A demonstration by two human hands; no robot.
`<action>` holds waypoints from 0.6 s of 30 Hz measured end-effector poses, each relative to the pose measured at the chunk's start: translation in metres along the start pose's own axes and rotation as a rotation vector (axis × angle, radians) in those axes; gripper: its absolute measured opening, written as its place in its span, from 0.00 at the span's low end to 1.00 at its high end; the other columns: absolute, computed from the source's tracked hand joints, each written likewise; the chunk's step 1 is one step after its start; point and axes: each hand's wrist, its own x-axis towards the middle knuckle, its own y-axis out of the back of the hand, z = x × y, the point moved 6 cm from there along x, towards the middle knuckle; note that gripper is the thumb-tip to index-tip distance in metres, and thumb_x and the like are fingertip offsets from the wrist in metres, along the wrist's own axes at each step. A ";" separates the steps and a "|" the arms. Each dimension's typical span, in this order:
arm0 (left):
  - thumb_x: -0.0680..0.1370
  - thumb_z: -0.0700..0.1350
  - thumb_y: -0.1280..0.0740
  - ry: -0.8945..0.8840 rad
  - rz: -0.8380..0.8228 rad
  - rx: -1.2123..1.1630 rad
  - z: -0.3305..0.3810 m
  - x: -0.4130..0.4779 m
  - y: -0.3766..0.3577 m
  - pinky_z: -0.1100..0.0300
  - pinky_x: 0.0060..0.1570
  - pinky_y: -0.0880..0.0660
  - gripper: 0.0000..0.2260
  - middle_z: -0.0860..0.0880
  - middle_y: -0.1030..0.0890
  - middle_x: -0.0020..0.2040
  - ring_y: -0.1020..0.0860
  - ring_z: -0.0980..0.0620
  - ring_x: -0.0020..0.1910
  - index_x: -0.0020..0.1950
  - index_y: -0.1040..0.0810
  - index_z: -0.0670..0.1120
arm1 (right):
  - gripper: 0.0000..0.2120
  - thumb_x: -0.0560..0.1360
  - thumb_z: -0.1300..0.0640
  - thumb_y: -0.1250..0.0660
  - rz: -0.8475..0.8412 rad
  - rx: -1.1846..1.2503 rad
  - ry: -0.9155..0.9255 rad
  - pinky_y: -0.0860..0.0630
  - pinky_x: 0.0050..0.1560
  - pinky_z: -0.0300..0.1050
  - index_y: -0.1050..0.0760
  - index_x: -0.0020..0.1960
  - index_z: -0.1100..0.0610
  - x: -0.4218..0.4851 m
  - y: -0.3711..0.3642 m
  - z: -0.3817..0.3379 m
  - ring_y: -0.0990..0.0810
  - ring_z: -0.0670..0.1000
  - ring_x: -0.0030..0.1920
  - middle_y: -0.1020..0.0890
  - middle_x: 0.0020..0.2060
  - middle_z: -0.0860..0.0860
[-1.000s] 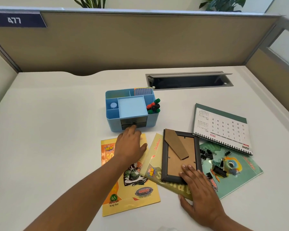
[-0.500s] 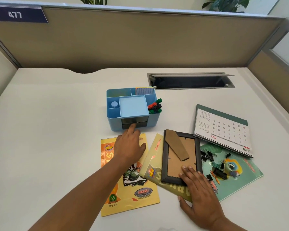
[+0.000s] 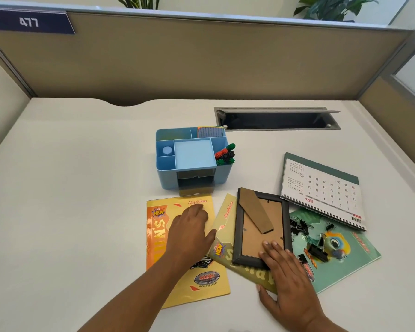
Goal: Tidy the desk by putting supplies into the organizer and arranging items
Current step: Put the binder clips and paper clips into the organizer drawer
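Binder clips [image 3: 318, 253] lie scattered on the green notebook [image 3: 345, 267], just to the right of the face-down picture frame [image 3: 254, 236], and well apart from the blue organizer [image 3: 168, 164], which stands farther back and to the left on the surface [image 3: 82, 212]. The right hand [image 3: 290, 281] is the nearer one: it rests flat on the frame's near edge with straight fingers, grasping nothing, and the clips sit beside its fingertips. The left hand [image 3: 189, 233] lies relaxed and empty on the yellow notebook [image 3: 201, 291], fingers pointing at the organizer's low front drawer [image 3: 194, 188], which looks drawn out. Gathering clips would likely fall to the right hand, which must then carry them leftward and away.
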 end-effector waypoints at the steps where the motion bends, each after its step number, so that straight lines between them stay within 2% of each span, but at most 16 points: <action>1: 0.77 0.59 0.37 0.018 0.007 -0.011 -0.002 0.000 0.001 0.54 0.67 0.33 0.21 0.52 0.33 0.74 0.32 0.51 0.70 0.66 0.27 0.50 | 0.31 0.76 0.40 0.44 -0.001 0.001 0.001 0.40 0.72 0.55 0.33 0.74 0.54 0.000 0.000 0.000 0.40 0.50 0.77 0.35 0.76 0.48; 4: 0.77 0.59 0.37 0.050 0.028 -0.042 -0.005 0.001 0.006 0.54 0.66 0.32 0.20 0.52 0.38 0.77 0.33 0.51 0.71 0.66 0.28 0.52 | 0.31 0.76 0.40 0.43 -0.004 0.007 0.001 0.40 0.73 0.55 0.33 0.74 0.54 0.000 -0.001 0.000 0.40 0.50 0.77 0.36 0.76 0.47; 8: 0.77 0.58 0.36 0.013 0.086 -0.035 0.002 0.005 0.018 0.54 0.66 0.32 0.20 0.52 0.45 0.79 0.34 0.50 0.72 0.66 0.29 0.52 | 0.31 0.74 0.42 0.37 -0.004 0.014 -0.002 0.41 0.74 0.53 0.33 0.74 0.54 0.000 0.000 0.000 0.40 0.50 0.77 0.36 0.76 0.47; 12: 0.77 0.60 0.37 0.015 0.079 -0.002 0.005 0.014 0.022 0.52 0.67 0.33 0.21 0.52 0.51 0.81 0.36 0.50 0.74 0.67 0.30 0.52 | 0.31 0.75 0.40 0.43 -0.006 0.008 -0.002 0.41 0.74 0.53 0.33 0.74 0.54 0.000 0.000 0.000 0.40 0.50 0.77 0.35 0.76 0.47; 15: 0.77 0.60 0.36 0.033 0.002 0.029 0.005 0.021 0.019 0.50 0.69 0.35 0.23 0.51 0.51 0.81 0.38 0.49 0.75 0.68 0.31 0.51 | 0.31 0.75 0.40 0.42 -0.010 0.004 -0.006 0.41 0.73 0.53 0.33 0.74 0.54 0.000 0.000 0.000 0.40 0.49 0.77 0.35 0.76 0.47; 18: 0.76 0.60 0.35 0.045 -0.046 0.056 0.005 0.024 0.018 0.49 0.69 0.34 0.22 0.50 0.48 0.80 0.36 0.48 0.74 0.67 0.29 0.50 | 0.32 0.73 0.42 0.36 -0.015 0.004 -0.009 0.43 0.75 0.51 0.33 0.74 0.53 0.000 0.000 0.000 0.41 0.49 0.77 0.36 0.76 0.47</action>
